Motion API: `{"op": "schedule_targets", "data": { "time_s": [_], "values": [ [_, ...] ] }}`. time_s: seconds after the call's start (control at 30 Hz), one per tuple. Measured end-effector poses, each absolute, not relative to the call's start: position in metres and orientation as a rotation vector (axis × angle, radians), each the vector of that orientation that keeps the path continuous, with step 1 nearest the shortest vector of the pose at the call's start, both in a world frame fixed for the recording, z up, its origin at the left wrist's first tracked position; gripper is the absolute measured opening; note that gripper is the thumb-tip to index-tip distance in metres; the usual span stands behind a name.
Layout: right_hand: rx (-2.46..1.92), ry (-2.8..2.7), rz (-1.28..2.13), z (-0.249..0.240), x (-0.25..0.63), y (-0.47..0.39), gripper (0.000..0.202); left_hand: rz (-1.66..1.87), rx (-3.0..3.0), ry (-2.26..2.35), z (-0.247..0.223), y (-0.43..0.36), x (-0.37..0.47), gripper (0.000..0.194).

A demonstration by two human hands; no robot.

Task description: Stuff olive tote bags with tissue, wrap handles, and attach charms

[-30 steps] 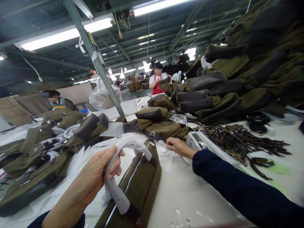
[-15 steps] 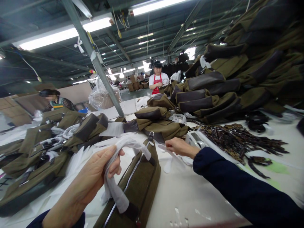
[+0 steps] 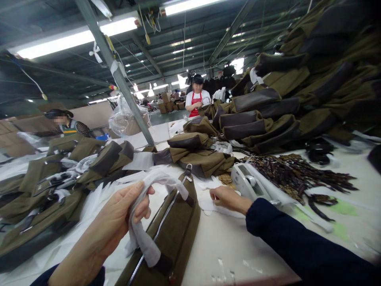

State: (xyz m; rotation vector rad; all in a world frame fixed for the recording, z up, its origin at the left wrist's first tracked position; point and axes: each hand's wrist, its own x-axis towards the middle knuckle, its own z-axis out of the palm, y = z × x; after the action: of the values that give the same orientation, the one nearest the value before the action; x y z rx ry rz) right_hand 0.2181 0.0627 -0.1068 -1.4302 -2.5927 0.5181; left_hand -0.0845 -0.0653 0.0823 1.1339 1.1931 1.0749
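An olive-green bag [image 3: 175, 222] with a silver zip stands on the table before me, its zip side up. My left hand [image 3: 138, 204] is closed around the bag's handle [image 3: 150, 250], which is wrapped in white tissue-like covering and arches above the zip. To the right of the bag, my right hand [image 3: 224, 198] is closed with fingertips pinched together, low over the table. Thin white pieces [image 3: 208, 204] lie under and beside those fingertips; what the fingers hold is too small to make out. Just beyond is a grey-white tape dispenser [image 3: 242, 178].
Similar bags [image 3: 56, 198] lie heaped at left, and a tall pile [image 3: 253, 119] rises at back right. Dark patterned straps [image 3: 291, 174] lie beyond the dispenser. A metal post [image 3: 119, 79] slants behind the table. Two people [image 3: 195, 97] are at work farther off.
My right hand has come slightly right and down, and the white pieces near it now lie lower and flatter. The tape dispenser shows more fully. My left hand keeps its hold on the handle.
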Motion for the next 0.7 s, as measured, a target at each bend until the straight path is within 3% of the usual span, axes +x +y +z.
{"op": "schedule_targets", "data": {
  "time_s": [0.7],
  "values": [
    [-1.357, -2.713, 0.347, -0.134, 0.228, 0.056, 0.013, 1.072, 1.133, 1.196, 0.082, -0.063, -0.083, 0.039]
  ]
}}
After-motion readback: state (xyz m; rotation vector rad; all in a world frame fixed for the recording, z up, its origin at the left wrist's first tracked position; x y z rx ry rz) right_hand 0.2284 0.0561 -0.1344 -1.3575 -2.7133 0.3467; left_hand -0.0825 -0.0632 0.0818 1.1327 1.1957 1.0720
